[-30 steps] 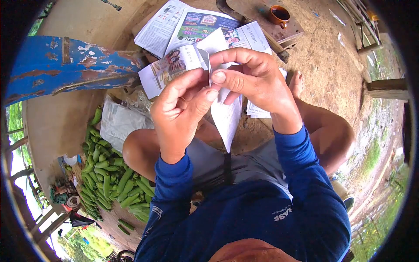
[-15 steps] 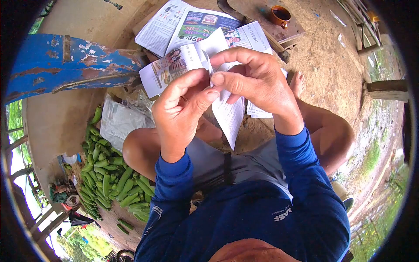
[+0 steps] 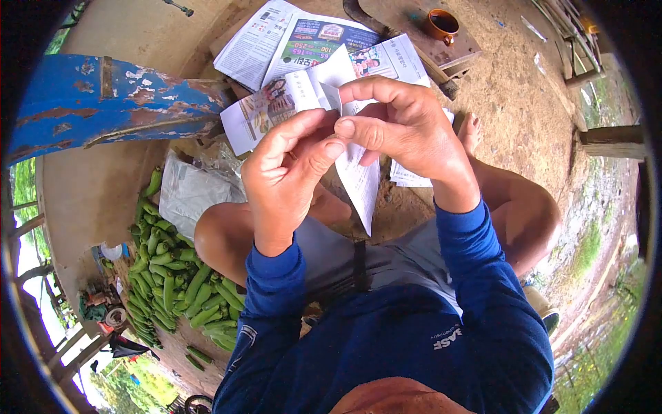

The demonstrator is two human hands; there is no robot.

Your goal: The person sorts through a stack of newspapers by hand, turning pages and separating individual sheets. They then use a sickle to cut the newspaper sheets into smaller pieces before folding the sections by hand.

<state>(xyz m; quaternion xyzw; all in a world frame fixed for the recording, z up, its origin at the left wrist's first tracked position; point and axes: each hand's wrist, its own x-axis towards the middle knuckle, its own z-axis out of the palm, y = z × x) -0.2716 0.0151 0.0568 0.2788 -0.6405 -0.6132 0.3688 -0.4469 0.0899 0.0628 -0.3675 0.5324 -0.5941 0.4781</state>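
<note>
My left hand (image 3: 286,169) and my right hand (image 3: 407,134) meet fingertip to fingertip above my lap. Both pinch a white printed sheet (image 3: 358,183), whose pointed lower end hangs down between my knees. The upper part of the sheet stands folded up behind my fingers, which hide some of it. Behind my hands lie printed papers: a photo page (image 3: 252,121) at the left, a colourful advertisement (image 3: 321,41) in the middle and more white pages (image 3: 403,58) at the right.
Green long vegetables (image 3: 172,276) are heaped at the left beside a clear plastic bag (image 3: 196,190). A peeling blue board (image 3: 117,103) juts in from the left. A brown cup (image 3: 441,26) with dark liquid stands on a wooden board (image 3: 465,52) at the top right.
The hanging part of the sheet has turned a little and looks narrower. My right fingers have shifted very slightly, and both hands still pinch the paper.
</note>
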